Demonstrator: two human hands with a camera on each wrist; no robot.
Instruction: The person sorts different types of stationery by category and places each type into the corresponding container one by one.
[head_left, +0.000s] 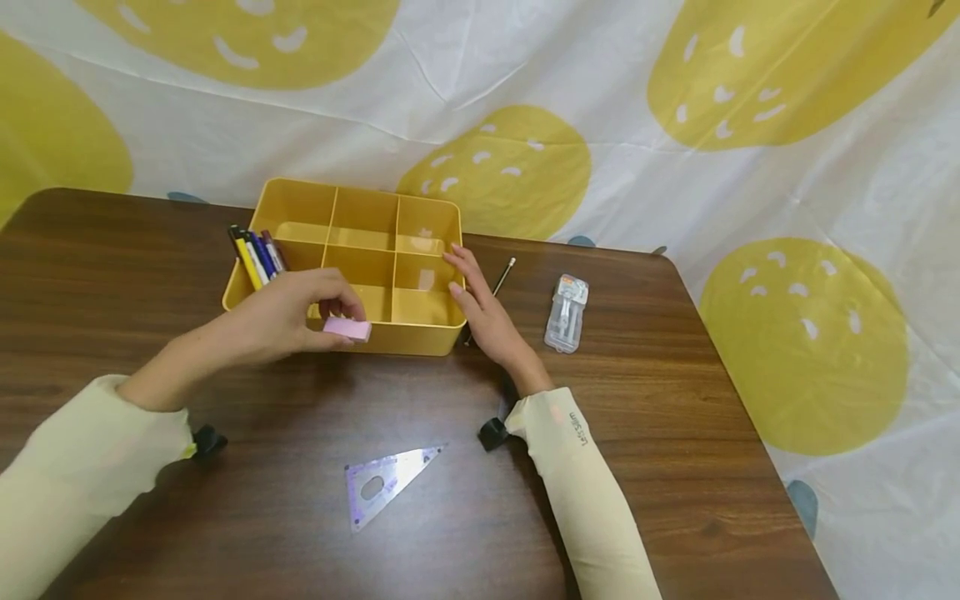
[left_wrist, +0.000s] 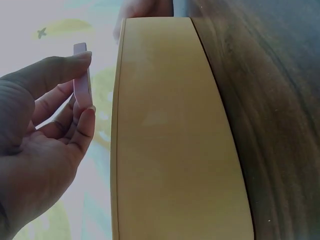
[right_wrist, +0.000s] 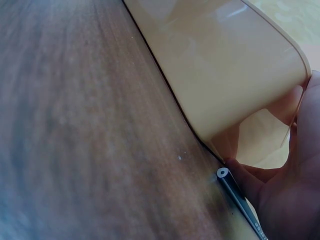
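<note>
My left hand [head_left: 288,312] pinches a small pink eraser [head_left: 347,328] between thumb and fingers, just over the front edge of a yellow divided organizer box [head_left: 408,340]. The left wrist view shows the eraser [left_wrist: 81,75] edge-on, beside the box's tall front wall [left_wrist: 170,130]. My right hand [head_left: 487,321] grips the box's right side, some fingertips over the rim and other fingers low along the outer wall [right_wrist: 225,75]. A dark pencil [head_left: 504,277] lies on the table beside that hand, partly hidden under it.
Several pens and markers [head_left: 258,257] stand in the box's front left compartment. A clear triangle ruler [head_left: 393,479] lies on the wooden table [head_left: 285,517] in front. A clear plastic case [head_left: 566,312] with a compass lies at the right. A patterned curtain [head_left: 637,200] hangs behind.
</note>
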